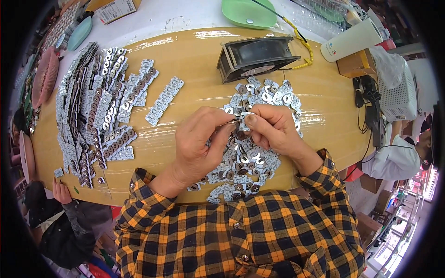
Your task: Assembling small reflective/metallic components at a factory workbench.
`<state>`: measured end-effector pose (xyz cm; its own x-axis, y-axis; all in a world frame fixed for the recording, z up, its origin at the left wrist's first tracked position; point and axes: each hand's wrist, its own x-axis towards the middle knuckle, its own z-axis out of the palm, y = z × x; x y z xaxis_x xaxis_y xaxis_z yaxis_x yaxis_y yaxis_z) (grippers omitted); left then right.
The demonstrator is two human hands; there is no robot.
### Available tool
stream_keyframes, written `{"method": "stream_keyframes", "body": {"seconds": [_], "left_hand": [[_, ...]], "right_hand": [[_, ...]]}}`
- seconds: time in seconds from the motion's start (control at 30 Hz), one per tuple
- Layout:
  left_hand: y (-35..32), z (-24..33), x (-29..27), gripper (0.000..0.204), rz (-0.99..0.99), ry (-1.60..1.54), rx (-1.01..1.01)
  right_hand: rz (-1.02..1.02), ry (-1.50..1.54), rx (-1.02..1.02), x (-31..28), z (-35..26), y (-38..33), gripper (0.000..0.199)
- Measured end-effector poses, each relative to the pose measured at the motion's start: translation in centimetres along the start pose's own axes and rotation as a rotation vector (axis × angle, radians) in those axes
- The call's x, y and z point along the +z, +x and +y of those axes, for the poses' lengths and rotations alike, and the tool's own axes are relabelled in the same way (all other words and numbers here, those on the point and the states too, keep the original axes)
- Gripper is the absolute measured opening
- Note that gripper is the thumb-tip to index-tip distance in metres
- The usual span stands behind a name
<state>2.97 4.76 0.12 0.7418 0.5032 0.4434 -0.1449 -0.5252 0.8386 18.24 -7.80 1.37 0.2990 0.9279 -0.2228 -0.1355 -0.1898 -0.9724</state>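
My left hand (202,139) and my right hand (271,127) meet above a loose heap of small silver metal pieces (245,162) on the yellow-brown table (194,51). Together they pinch one small silver piece (243,116) between thumbs and fingertips. To the left lie long rows of the same pieces laid out in overlapping strips (95,106), and one short strip (164,99) sits apart from them. My sleeves are orange and black plaid.
A square black fan (255,58) lies at the far side of the table, with a yellow coiled cable (303,44). A green dish (248,13) and a white box (350,39) stand beyond. Another person's hand (60,190) rests at the lower-left table edge.
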Motion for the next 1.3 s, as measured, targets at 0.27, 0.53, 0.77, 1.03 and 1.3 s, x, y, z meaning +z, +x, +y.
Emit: {"method": "stream_keyframes", "body": {"seconds": [0.27,0.53,0.77,1.03,1.3], "left_hand": [[0.3,0.2,-0.2,0.019,0.048,-0.039,0.016],[1.0,0.0,-0.3,0.017,-0.07,-0.056,0.083],[0.2,-0.2,-1.1,0.016,-0.12,0.035,0.085],[0.4,1.5,-1.3,0.01,-0.144,-0.028,-0.028],[0.2,1.3,-0.9,0.007,-0.15,-0.231,-0.213]], "right_hand": [[0.005,0.06,0.055,0.0,0.0,-0.1,0.029],[0.032,0.106,-0.003,-0.7,0.2,0.3,0.03],[0.005,-0.138,-0.065,0.0,1.1,0.7,0.026],[0.099,-0.5,-0.49,-0.5,0.8,0.2,0.023],[-0.031,-0.556,-0.712,-0.8,0.8,-0.1,0.019]]}}
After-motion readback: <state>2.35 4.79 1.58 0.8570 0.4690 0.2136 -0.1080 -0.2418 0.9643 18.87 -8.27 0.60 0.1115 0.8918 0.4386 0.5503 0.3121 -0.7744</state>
